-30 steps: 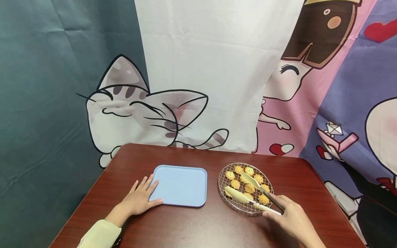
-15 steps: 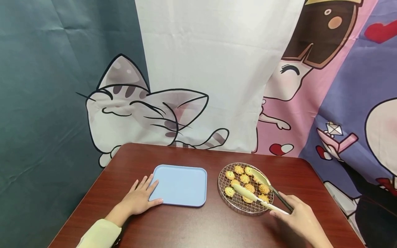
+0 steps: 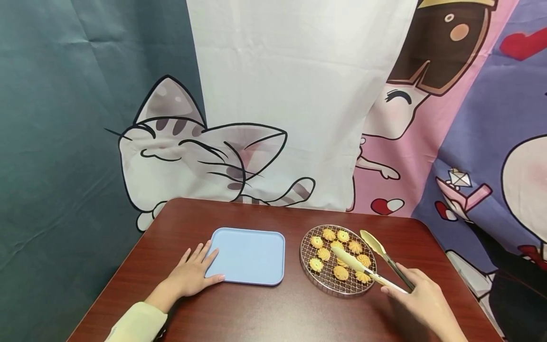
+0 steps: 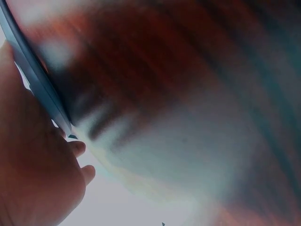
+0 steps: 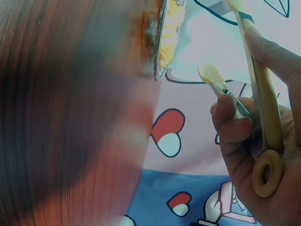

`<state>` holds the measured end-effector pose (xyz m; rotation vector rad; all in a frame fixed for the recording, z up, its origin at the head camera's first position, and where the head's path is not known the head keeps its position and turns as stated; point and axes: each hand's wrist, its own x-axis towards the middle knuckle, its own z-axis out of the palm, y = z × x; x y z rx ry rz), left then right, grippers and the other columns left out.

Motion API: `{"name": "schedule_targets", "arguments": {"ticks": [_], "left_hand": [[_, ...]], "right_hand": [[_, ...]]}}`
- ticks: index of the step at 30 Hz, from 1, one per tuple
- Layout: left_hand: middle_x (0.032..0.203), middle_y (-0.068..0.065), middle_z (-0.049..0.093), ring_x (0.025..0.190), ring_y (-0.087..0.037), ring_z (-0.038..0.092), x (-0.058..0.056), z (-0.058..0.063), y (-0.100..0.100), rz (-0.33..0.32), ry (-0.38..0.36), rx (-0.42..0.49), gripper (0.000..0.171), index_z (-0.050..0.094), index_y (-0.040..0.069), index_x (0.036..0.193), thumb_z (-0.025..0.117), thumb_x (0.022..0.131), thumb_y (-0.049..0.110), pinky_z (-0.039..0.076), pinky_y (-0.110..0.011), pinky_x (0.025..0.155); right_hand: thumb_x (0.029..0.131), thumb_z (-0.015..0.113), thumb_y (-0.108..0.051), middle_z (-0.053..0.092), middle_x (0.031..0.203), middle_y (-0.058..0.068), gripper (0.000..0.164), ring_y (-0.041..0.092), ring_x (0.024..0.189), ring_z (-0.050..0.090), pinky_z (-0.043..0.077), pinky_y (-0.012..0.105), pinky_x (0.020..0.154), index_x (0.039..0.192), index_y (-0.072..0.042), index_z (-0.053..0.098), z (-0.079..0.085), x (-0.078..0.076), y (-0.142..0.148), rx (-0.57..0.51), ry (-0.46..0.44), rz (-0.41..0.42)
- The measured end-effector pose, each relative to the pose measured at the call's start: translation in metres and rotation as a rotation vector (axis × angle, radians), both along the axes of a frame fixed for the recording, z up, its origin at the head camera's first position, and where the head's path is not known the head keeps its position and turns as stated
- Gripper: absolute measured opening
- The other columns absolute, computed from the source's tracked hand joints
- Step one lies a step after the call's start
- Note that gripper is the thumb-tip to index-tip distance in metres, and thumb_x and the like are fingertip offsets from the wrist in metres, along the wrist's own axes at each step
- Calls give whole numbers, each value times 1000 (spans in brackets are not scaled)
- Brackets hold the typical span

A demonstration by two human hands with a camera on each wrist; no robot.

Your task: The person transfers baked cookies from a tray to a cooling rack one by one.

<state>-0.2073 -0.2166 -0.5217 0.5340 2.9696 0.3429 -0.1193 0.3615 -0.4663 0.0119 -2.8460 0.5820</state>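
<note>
In the head view my left hand (image 3: 190, 273) lies with spread fingers on the left edge of a light blue rectangular tray (image 3: 249, 256). The left wrist view has the tray's edge (image 4: 35, 70) beside that hand. My right hand (image 3: 423, 294) grips a pair of tongs (image 3: 350, 260) with pale yellow tips, their two arms spread apart. One tip hangs over a round wire rack (image 3: 314, 280) and the other over its right rim. Several piped butter cookies (image 3: 340, 273) lie on the rack. A yellow ring (image 5: 267, 174) shows at the tongs' handle end in the right wrist view.
A reddish-brown wooden table (image 3: 239, 313) carries the tray and the rack, with a strip of tabletop between them. Behind it hangs a cartoon-printed curtain (image 3: 273, 95). The table's right edge runs close to my right arm.
My right hand has moved to the right with the tongs. The tongs' arms have spread wider, uncovering more cookies. My left hand and the tray have stayed in place.
</note>
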Motion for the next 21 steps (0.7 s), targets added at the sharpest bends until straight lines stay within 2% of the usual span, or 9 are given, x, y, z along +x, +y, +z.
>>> {"name": "schedule_targets", "arguments": {"ticks": [4,11,21], "left_hand": [[168,-18,18,152,-45,21,1,1,0,0,-1,3,91,36,12,159,48,93,74,11,-66,119],[168,-17,17,152,-44,19,0,-1,0,1,-8,-1,91,35,12,159,47,93,75,10,-66,119],[168,-17,17,152,-44,20,0,-1,-1,4,-7,-5,91,35,13,159,47,93,75,10,-66,119]], "right_hand": [[76,83,-58,65,116,26,88,48,107,62,49,65,83,135,4,61,0,0,5,3,-7,-15],[76,85,-53,64,113,28,85,49,105,61,49,65,82,132,6,61,-3,0,15,-11,31,-48],[79,82,-54,60,115,35,88,52,104,58,47,66,80,134,11,57,-7,-3,29,-17,-5,-119]]}}
